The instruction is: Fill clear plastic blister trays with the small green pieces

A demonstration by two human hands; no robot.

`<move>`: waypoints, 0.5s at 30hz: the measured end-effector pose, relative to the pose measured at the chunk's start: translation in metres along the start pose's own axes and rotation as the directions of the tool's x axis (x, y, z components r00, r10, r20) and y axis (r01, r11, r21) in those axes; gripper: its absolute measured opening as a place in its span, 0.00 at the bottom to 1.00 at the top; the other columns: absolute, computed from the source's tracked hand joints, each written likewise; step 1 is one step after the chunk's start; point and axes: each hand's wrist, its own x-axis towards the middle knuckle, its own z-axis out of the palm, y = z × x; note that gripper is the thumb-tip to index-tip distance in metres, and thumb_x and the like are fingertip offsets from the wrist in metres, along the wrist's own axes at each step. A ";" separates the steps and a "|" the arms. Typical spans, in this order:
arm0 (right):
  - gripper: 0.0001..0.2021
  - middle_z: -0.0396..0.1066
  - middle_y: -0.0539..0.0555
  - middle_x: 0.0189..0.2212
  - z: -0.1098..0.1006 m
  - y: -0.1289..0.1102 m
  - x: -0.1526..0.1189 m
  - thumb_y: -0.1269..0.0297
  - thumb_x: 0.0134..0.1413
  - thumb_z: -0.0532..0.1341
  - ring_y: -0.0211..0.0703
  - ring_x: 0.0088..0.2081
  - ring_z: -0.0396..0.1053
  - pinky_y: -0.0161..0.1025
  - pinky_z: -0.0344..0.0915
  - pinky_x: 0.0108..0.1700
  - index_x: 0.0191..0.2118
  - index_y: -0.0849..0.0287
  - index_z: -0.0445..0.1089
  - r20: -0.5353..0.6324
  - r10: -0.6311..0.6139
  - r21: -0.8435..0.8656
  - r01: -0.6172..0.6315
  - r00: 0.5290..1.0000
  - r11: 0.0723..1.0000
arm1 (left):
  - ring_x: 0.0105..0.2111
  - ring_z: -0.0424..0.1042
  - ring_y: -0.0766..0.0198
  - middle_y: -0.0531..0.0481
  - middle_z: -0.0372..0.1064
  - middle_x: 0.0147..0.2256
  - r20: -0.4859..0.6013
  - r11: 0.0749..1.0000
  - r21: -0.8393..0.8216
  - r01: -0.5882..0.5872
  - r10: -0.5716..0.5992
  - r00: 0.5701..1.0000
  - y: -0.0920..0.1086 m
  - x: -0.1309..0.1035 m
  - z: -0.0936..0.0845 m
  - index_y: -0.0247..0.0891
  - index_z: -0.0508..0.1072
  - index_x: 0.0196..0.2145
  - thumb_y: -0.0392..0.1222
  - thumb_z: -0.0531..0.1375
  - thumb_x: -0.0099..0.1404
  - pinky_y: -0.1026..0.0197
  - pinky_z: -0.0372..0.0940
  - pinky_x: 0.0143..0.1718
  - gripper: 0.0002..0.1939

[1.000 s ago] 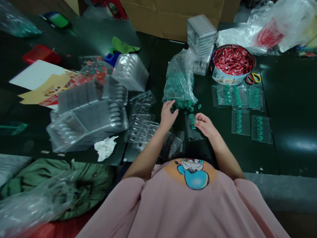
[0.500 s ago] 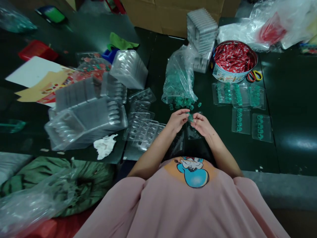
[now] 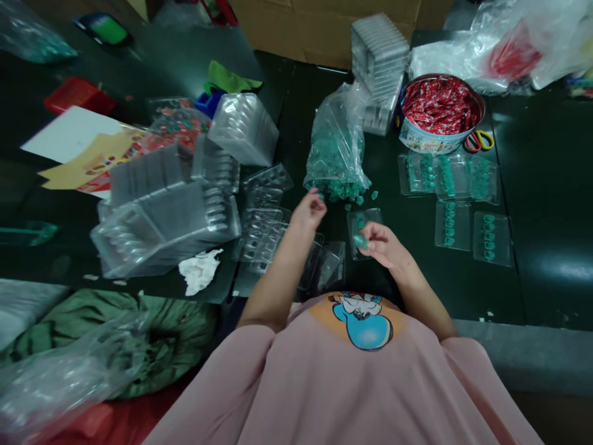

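Fingers [image 3: 369, 233], R hand [image 3: 386, 248]: green bit [image 3: 360, 241] held; L hand [image 3: 307, 211]: can't tell. Mid tray [image 3: 375, 216] part-filled, R trays [image 3: 504, 241] filled, L trays [image 3: 265, 238] unfilled.

Dim light, glare on dark table [image 3: 546, 185], blurred edges

The right hand [image 3: 380, 246] partly covers a translucent green piece [image 3: 360, 241]; beyond it, the view's top edge crops a cardboard box [image 3: 319, 31].
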 end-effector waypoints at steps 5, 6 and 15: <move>0.17 0.63 0.44 0.24 -0.011 -0.005 -0.013 0.61 0.40 0.74 0.29 0.24 0.59 0.30 0.56 0.27 0.33 0.57 0.67 -0.089 -0.019 -0.054 0.014 0.996 0.998 | 0.26 0.68 0.69 0.54 0.69 0.25 0.202 0.818 0.496 -0.290 0.216 0.955 -0.006 0.017 -0.023 0.35 0.77 0.33 0.34 0.66 0.51 0.65 0.65 0.33 0.09; 0.16 0.64 0.44 0.24 -0.014 -0.005 -0.011 0.61 0.41 0.73 0.29 0.24 0.60 0.30 0.57 0.28 0.34 0.57 0.67 -0.110 -0.022 -0.058 0.016 0.994 0.998 | 0.28 0.69 0.66 0.52 0.70 0.26 0.258 0.701 0.623 -0.347 0.235 0.937 -0.011 0.017 -0.026 0.35 0.78 0.31 0.34 0.66 0.51 0.62 0.66 0.37 0.07; 0.15 0.62 0.43 0.24 -0.022 0.007 0.002 0.61 0.43 0.72 0.30 0.25 0.61 0.30 0.61 0.30 0.33 0.55 0.67 -0.236 -0.061 -0.042 0.053 0.970 0.998 | 0.46 0.71 0.59 0.42 0.67 0.54 0.716 0.347 0.505 -0.790 0.343 0.608 -0.020 -0.031 -0.011 0.40 0.76 0.50 0.43 0.63 0.61 0.55 0.67 0.48 0.18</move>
